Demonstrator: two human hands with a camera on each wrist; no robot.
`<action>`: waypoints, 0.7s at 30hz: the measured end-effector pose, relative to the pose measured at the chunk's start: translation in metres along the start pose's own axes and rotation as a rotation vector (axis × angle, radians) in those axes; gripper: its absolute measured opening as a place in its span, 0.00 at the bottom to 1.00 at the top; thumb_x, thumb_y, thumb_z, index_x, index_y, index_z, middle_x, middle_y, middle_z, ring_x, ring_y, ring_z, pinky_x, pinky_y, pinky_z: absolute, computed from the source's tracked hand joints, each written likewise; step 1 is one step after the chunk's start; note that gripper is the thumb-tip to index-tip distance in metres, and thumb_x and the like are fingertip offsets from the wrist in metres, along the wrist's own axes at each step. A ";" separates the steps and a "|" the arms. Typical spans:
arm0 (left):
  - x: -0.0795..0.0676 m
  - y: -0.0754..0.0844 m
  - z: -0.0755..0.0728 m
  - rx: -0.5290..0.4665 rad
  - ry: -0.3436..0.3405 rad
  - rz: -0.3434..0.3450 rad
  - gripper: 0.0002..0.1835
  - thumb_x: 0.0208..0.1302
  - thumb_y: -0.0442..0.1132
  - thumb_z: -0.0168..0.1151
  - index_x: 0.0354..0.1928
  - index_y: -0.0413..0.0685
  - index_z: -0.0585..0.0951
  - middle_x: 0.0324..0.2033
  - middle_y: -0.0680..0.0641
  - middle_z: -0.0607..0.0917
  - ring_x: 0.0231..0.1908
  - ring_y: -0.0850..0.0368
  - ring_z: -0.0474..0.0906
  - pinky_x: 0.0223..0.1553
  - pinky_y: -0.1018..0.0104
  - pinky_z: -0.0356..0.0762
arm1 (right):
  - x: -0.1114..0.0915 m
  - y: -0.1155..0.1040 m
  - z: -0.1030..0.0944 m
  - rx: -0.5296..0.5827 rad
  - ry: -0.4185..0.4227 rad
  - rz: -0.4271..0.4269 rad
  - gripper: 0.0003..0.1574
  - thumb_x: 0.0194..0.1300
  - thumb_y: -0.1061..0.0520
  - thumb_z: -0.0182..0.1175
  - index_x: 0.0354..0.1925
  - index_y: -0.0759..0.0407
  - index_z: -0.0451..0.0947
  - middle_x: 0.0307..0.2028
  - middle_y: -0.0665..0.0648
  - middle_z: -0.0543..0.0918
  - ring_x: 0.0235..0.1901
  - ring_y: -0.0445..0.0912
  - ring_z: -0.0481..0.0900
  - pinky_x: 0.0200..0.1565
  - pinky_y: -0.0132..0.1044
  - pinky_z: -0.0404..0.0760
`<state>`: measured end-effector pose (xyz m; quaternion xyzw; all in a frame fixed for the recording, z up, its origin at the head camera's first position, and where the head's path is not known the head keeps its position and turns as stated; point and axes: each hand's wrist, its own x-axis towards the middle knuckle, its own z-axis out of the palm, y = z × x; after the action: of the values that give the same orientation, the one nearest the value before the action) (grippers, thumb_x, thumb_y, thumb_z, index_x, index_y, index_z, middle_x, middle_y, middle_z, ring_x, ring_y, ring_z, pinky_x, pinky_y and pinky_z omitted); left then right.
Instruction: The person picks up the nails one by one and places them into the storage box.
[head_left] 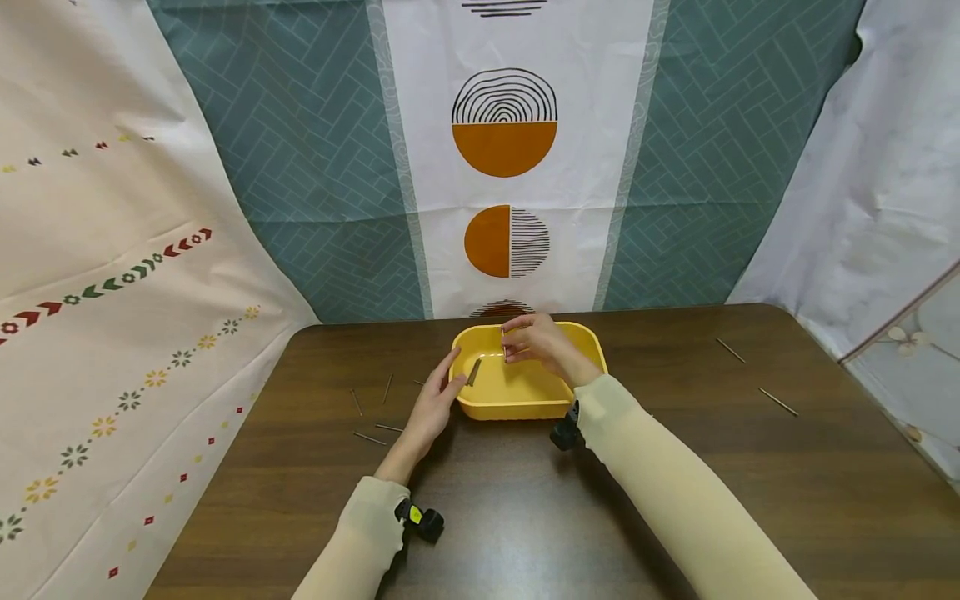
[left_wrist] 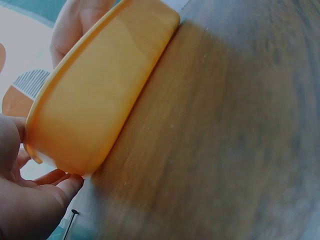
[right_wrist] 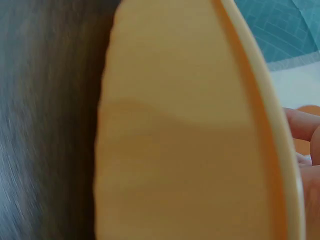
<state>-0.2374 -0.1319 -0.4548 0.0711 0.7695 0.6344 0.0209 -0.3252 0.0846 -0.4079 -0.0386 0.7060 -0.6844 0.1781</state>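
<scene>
In the head view I see the right hand [head_left: 542, 343] over the far part of a yellow tub [head_left: 517, 410], its thumb and fingers pinching a thin nail [head_left: 504, 340]. The nail stands nearly upright at the fingertips, inside the outline of the rim. More nails [head_left: 474, 372] lie in the tub, bunched close to the left hand [head_left: 430, 406], which grips the tub's left side with its fingers curled about the rim. On the brown table [head_left: 510, 508] I count several loose nails [head_left: 370, 437] left of the tub, beside the left hand, and two others [head_left: 762, 392] well apart on the right.

In the left wrist view, I see the left hand's digits parted around the tub's corner, one at the rim and another against the lower wall. A nail with a flat head [left_wrist: 71, 223] lies just beside them. The right hand shows beyond the far rim.

In the right wrist view, the tub's wall fills most of my picture. Some right-hand fingers appear past the rim; from here I cannot tell their pinch, and the nail is hidden.
</scene>
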 end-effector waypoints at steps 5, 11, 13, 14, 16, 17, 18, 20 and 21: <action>-0.001 0.004 -0.001 0.002 -0.010 0.001 0.30 0.83 0.36 0.49 0.81 0.42 0.58 0.80 0.36 0.54 0.79 0.37 0.48 0.78 0.40 0.48 | 0.001 0.000 0.013 0.030 0.017 0.030 0.21 0.73 0.68 0.60 0.62 0.75 0.76 0.40 0.65 0.84 0.29 0.47 0.84 0.37 0.36 0.89; 0.004 -0.010 -0.002 0.022 0.005 0.004 0.30 0.83 0.38 0.49 0.82 0.48 0.59 0.81 0.39 0.55 0.80 0.39 0.49 0.78 0.42 0.50 | 0.004 -0.001 0.020 0.035 0.027 0.035 0.21 0.73 0.68 0.60 0.61 0.74 0.77 0.40 0.65 0.84 0.29 0.47 0.84 0.36 0.36 0.88; 0.005 -0.013 -0.003 0.020 0.006 0.006 0.30 0.83 0.38 0.50 0.82 0.49 0.59 0.81 0.39 0.55 0.79 0.39 0.50 0.77 0.42 0.51 | 0.005 0.001 0.021 0.042 0.031 0.048 0.21 0.73 0.68 0.60 0.62 0.75 0.76 0.37 0.63 0.84 0.28 0.47 0.84 0.36 0.35 0.88; 0.005 -0.014 -0.003 0.017 0.005 0.007 0.30 0.82 0.38 0.50 0.82 0.48 0.59 0.81 0.39 0.55 0.79 0.40 0.50 0.77 0.42 0.51 | 0.005 0.002 0.021 0.047 0.029 0.053 0.21 0.74 0.68 0.59 0.62 0.75 0.76 0.37 0.62 0.84 0.28 0.47 0.84 0.36 0.35 0.88; 0.005 -0.014 -0.003 0.013 0.005 0.007 0.30 0.82 0.37 0.50 0.82 0.48 0.59 0.81 0.39 0.55 0.79 0.40 0.50 0.77 0.42 0.51 | 0.006 0.005 0.022 0.061 0.025 0.067 0.21 0.74 0.69 0.58 0.62 0.77 0.75 0.35 0.61 0.83 0.27 0.46 0.83 0.35 0.35 0.88; 0.005 -0.013 -0.003 0.010 0.005 0.007 0.30 0.82 0.37 0.49 0.82 0.47 0.59 0.81 0.39 0.55 0.79 0.40 0.50 0.77 0.42 0.51 | 0.006 0.007 0.021 0.069 0.025 0.080 0.21 0.74 0.69 0.58 0.62 0.77 0.74 0.35 0.60 0.83 0.26 0.46 0.83 0.35 0.35 0.88; 0.005 -0.012 -0.002 0.009 0.005 0.006 0.30 0.83 0.37 0.49 0.82 0.46 0.58 0.81 0.38 0.55 0.79 0.39 0.50 0.77 0.42 0.51 | 0.007 0.009 0.021 0.077 0.024 0.091 0.21 0.75 0.69 0.57 0.63 0.78 0.74 0.34 0.60 0.83 0.26 0.46 0.82 0.35 0.35 0.88; 0.003 -0.007 -0.002 0.004 0.004 0.000 0.30 0.83 0.36 0.49 0.82 0.44 0.58 0.80 0.37 0.55 0.79 0.38 0.50 0.77 0.42 0.50 | 0.008 0.013 0.020 0.092 0.022 0.105 0.21 0.75 0.70 0.56 0.63 0.79 0.73 0.33 0.60 0.82 0.26 0.46 0.82 0.34 0.35 0.88; 0.002 -0.004 -0.002 0.001 0.004 -0.001 0.30 0.83 0.36 0.49 0.81 0.43 0.58 0.80 0.37 0.55 0.79 0.38 0.49 0.78 0.42 0.50 | 0.009 0.015 0.020 0.098 0.022 0.111 0.21 0.75 0.70 0.56 0.62 0.79 0.73 0.32 0.60 0.82 0.26 0.46 0.82 0.34 0.35 0.88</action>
<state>-0.2395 -0.1340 -0.4581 0.0692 0.7700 0.6340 0.0197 -0.3250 0.0639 -0.4242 0.0168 0.6746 -0.7075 0.2097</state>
